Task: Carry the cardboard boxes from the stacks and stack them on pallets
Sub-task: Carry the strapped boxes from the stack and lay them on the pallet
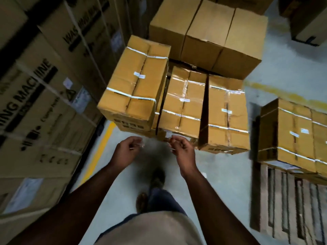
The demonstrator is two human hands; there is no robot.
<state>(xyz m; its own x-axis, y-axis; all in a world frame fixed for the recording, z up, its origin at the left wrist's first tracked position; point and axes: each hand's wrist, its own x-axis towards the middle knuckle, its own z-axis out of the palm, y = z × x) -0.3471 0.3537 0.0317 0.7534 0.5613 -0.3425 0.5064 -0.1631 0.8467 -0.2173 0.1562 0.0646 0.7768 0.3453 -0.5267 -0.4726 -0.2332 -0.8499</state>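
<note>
Cardboard boxes (184, 101) bound with white straps stand in a cluster on the grey floor (230, 174) just ahead of the person, the tallest box (134, 87) at the left of the group, a lower one in the middle and another box (228, 114) to its right, with a row of plain boxes (208, 34) behind them. Both bare arms reach forward. The left hand (126, 149) and the right hand (180, 147) hover apart, just short of the near face of the middle box, fingers loosely curled; they seem to hold nothing, though blur makes it hard to be sure. To the right, a wooden pallet (283, 200) carries a strapped box (290, 135) at its far end. Large cartons printed "WASHING MACHINE" (35, 96) line the left side, beside a yellow floor line (100, 149).
</note>
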